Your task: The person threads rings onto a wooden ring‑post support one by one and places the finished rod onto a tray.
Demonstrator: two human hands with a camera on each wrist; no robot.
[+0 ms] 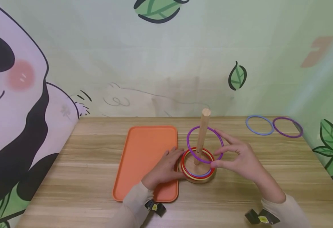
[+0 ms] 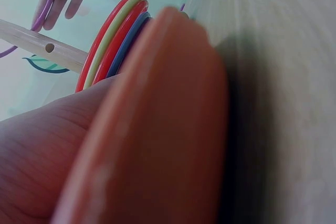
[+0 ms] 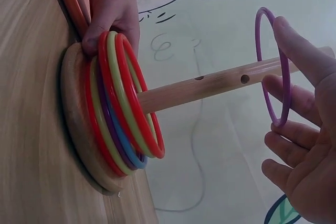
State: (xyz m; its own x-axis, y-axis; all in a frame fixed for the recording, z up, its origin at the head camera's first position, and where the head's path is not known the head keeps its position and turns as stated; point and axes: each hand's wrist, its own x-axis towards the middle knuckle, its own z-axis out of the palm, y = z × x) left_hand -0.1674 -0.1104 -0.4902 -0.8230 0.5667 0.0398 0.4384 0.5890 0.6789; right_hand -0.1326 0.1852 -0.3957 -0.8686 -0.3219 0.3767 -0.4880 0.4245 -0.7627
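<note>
My right hand [image 1: 241, 158] pinches a thin purple ring [image 1: 187, 140] between thumb and fingertips. The ring encircles the upper part of a wooden post [image 1: 202, 131], tilted in the head view. Below it, several red, yellow-green, blue and purple rings [image 2: 116, 31] lie stacked around the post on its round wooden base [image 3: 72, 98]. At the base's left side, my left hand [image 1: 166, 166] grips with thumb and fingers on the edge, close against the stack. Its wrist and palm lie over the orange tray [image 1: 146, 142].
Next to the tray's right rim stands the post's base. Toward the table's back right corner lie a blue ring [image 1: 259, 134] and another purple ring [image 1: 287, 136], side by side. A printed cloth [image 1: 169, 63] with a panda and leaves hangs behind the wood-grain table [image 1: 89, 177].
</note>
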